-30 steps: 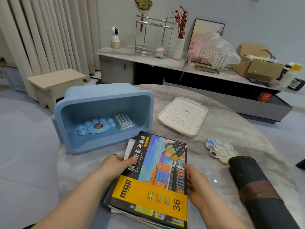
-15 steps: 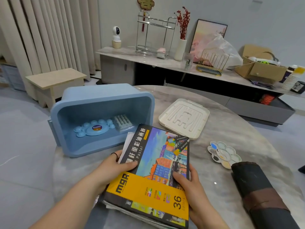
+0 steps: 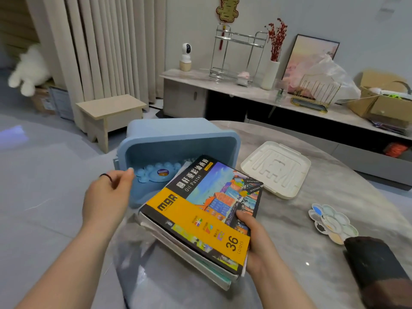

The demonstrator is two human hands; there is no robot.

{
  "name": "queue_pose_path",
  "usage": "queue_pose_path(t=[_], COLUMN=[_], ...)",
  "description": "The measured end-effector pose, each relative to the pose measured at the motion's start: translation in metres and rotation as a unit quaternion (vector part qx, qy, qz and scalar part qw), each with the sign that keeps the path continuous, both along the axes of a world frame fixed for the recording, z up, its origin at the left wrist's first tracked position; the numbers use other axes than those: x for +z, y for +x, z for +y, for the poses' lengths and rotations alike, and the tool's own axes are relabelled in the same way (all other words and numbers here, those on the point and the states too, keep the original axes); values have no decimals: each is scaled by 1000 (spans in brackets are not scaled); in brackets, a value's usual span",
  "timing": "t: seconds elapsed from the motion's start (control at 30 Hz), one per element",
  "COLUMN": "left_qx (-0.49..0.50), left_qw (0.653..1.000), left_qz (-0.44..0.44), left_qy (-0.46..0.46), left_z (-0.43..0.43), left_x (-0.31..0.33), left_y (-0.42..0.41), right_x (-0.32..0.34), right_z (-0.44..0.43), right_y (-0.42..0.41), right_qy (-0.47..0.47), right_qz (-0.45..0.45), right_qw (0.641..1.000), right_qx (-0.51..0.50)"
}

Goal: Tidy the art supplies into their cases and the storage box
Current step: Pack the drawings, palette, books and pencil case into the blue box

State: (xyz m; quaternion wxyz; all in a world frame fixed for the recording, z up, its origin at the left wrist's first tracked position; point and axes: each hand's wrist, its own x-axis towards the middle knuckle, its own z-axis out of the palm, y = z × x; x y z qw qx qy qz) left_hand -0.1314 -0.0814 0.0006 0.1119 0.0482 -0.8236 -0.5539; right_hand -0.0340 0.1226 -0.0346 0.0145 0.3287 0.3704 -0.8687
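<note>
A blue plastic storage box (image 3: 178,134) lies on its side at the round marble table's (image 3: 289,219) left edge, a blue flower-shaped palette (image 3: 156,175) inside. A black-and-yellow oil pastel carton (image 3: 200,208), tilted atop white pads (image 3: 189,255), pokes into its opening.

So it's a round grey marble-look table (image 3: 296,221), with a blue storage box (image 3: 178,134) tipped on its side at the far left edge and its cream lid (image 3: 276,169) flat just beside it. Over on the right there's a flower-shaped paint palette (image 3: 332,223), used, touching the end of a dark rolled-up brush case (image 3: 374,268).
</note>
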Motion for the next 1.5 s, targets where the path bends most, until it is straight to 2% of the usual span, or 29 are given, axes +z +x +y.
queue_pose_path(t=[0.03, 0.1, 0.2, 0.33, 0.53, 0.63, 0.97, 1.17, 1.3, 1.43, 1.5], left_qx=[44, 58, -8, -66, -76, -93, -155, -201, -207, -213, -147], left_qw=[999, 998, 995, 987, 994, 989, 980, 970, 964, 948, 957], left_qz=[15, 6, -76, -87, -63, -63, -89, -137, -167, -206, -133], left_qy=[4, 17, 64, 114, -49, -95, -82, -19, -26, -115, -213], left_z=[-7, -11, -6, -6, 0, 11, 25, 22, 16, 11, 9], left_x=[-2, -10, -24, -34, -30, -26, 15, 33, 46, 60, 54], left_y=[-6, -20, -40, -57, -55, -53, -26, -15, -9, -13, -16], right_x=[1, 4, 11, 9, 5, 11, 58, 75, 80, 84, 88], right_z=[-3, -7, -16, -25, -23, -25, -25, -31, -30, -30, -32], right_y=[-5, -14, -28, -49, -67, -76, -99, -94, -89, -92, -95], right_qy=[0, 4, 14, 31, 58, 54, 97, 134, 152, 158, 163], right_qz=[5, 20, 32, 38, 55, 57, 8, -41, -52, -52, -56], right_qw=[1000, 1000, 998, 992, 987, 984, 974, 974, 974, 978, 978], right_qx=[-6, -22, -60, -113, -141, -162, -204, -177, -159, -127, -118])
